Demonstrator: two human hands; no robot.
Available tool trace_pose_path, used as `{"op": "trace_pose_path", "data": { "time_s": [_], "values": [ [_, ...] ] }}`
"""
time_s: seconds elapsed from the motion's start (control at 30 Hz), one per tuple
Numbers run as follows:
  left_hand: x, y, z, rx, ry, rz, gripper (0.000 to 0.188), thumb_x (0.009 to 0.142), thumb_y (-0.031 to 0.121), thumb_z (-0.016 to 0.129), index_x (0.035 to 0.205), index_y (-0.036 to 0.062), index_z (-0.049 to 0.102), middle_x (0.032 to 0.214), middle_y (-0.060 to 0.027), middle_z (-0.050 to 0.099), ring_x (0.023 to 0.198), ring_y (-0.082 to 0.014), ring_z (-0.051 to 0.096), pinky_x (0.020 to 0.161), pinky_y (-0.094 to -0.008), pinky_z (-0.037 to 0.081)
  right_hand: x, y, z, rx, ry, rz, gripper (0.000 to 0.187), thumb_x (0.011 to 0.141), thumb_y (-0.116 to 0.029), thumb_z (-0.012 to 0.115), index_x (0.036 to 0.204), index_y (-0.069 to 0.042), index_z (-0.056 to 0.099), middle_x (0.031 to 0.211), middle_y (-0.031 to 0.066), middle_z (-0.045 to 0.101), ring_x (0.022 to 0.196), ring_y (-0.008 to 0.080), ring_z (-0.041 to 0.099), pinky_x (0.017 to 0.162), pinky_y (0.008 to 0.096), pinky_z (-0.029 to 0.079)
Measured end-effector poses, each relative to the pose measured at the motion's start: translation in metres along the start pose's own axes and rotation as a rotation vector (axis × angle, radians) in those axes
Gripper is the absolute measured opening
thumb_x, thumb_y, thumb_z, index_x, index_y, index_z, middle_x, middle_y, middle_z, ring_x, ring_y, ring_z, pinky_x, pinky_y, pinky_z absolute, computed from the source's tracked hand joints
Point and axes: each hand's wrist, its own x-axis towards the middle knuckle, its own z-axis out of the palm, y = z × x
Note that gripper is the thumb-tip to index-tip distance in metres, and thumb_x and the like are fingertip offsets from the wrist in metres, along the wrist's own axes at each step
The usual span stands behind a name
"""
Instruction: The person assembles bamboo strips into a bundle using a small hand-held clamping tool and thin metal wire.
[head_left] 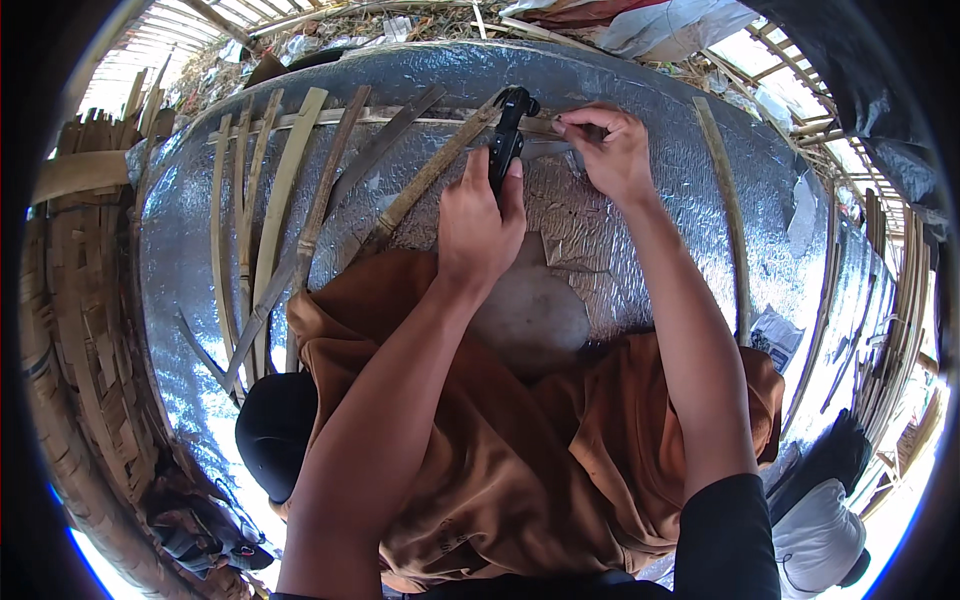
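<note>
My left hand (480, 215) is closed around a black elongated handheld device (508, 142), held upright over a silver foil sheet with a small knob at its upper right. Just to its right, my right hand (615, 150) is raised, thumb and fingers pinched together. A tiny dark spot shows at those fingertips, too small to name. Behind the device lies a thick bamboo strip (430, 180), slanting from my lap up to the device's top. A long thin bamboo strip (375, 116) runs crosswise behind both hands.
Several bamboo strips (285, 190) lean at the left on the foil sheet (660, 260); another bamboo strip (722, 210) stands at the right. Brown cloth (480, 440) covers my lap. A woven bamboo wall (85, 290) is at far left, a white bag (822, 535) at lower right.
</note>
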Motion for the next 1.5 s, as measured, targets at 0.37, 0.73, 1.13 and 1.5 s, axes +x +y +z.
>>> {"op": "trace_pose_path", "data": {
  "time_s": [0.37, 0.73, 1.13, 1.5],
  "values": [
    [0.001, -0.001, 0.0, 0.01, -0.041, -0.044, 0.021, 0.1, 0.017, 0.062, 0.102, -0.0025, 0.054, 0.071, -0.027, 0.066, 0.064, -0.048, 0.067, 0.055, -0.0565, 0.052, 0.001, -0.001, -0.002, 0.052, -0.04, 0.123, 0.014, 0.082, -0.022, 0.084, 0.091, -0.011, 0.082, 0.093, 0.0075, 0.079, 0.087, 0.0254, 0.075, 0.089, 0.0364, 0.057],
    [0.0, -0.001, 0.0, -0.012, -0.063, -0.049, 0.022, 0.1, 0.018, 0.062, 0.105, -0.002, 0.053, 0.069, -0.0267, 0.066, 0.063, -0.0478, 0.067, 0.054, -0.0564, 0.052, -0.003, -0.003, 0.002, -0.04, 0.006, 0.026, 0.008, 0.081, -0.021, 0.082, 0.087, -0.016, 0.082, 0.094, 0.0029, 0.078, 0.092, 0.0237, 0.073, 0.094, 0.0399, 0.051],
    [-0.007, 0.002, -0.002, 0.083, -0.135, 0.085, 0.03, 0.102, 0.02, 0.06, 0.121, -0.0018, 0.052, 0.079, -0.025, 0.069, 0.069, -0.0459, 0.069, 0.058, -0.0562, 0.054, -0.005, -0.004, 0.006, -0.123, 0.057, -0.021, 0.002, 0.08, -0.02, 0.08, 0.082, -0.019, 0.079, 0.093, -0.0042, 0.076, 0.1, 0.02, 0.068, 0.106, 0.0457, 0.039],
    [-0.004, 0.013, -0.005, 0.092, -0.043, 0.129, 0.032, 0.102, 0.017, 0.06, 0.124, -0.0047, 0.052, 0.087, -0.026, 0.07, 0.073, -0.0457, 0.07, 0.058, -0.0544, 0.056, -0.007, -0.004, 0.006, -0.111, 0.044, -0.023, 0.002, 0.08, -0.022, 0.08, 0.082, -0.021, 0.08, 0.094, -0.0062, 0.076, 0.103, 0.0181, 0.068, 0.109, 0.045, 0.035]
  ]
}}
